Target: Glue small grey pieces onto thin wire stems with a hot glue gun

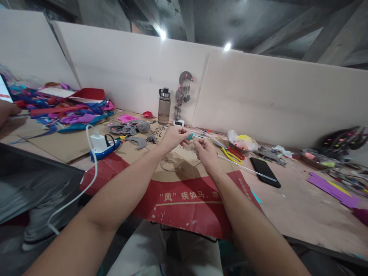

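Both my arms reach forward over a brown and red cardboard sheet [184, 195] on the table. My left hand [172, 138] is closed in a pinch on a small teal-green piece [190, 136]. My right hand [204, 149] is closed too, close beside the left, fingers pinched on something thin that I cannot make out. A thin grey cord [168, 165] loops on the cardboard just under my left hand. Yellow and red scissors [233, 154] lie just right of my right hand.
A dark water bottle [164, 105] stands by the white back wall. Grey felt shapes [130, 128], coloured scraps [69, 111], a white charger on a blue power strip [102, 145], a black phone [265, 171], a bag [243, 141]. Another person's hand [7, 111] at far left.
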The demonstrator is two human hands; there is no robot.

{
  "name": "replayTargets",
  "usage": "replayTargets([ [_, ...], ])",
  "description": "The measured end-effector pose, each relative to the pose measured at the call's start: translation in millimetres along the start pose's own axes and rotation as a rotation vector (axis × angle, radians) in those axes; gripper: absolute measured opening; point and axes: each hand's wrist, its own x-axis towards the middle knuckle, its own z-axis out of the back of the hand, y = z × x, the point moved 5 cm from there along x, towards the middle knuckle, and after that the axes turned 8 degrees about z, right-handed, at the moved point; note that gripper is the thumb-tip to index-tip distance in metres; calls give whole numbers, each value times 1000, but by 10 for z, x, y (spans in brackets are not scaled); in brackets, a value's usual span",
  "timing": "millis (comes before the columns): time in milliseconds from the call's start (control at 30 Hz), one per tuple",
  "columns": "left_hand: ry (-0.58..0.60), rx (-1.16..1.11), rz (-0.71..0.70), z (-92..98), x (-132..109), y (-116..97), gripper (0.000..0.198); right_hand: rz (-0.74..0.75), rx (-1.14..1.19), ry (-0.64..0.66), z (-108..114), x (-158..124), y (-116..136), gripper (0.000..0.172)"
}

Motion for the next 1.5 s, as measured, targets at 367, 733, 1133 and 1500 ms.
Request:
replayTargets([
  [367, -262, -292, -115, 533, 230, 35, 20, 91, -377, -131, 738, 235, 223, 43],
  [733, -176, -254, -114, 358, 163, -8, 19, -274, -913, 106, 756, 135, -571, 11],
  [1133, -110, -261, -5, 284, 228, 150, 13, -73, -115, -299, 619, 204, -207, 33],
  [1500, -154, -227, -17, 309, 230, 132, 12, 122, 47, 7, 237, 21, 270, 29],
])
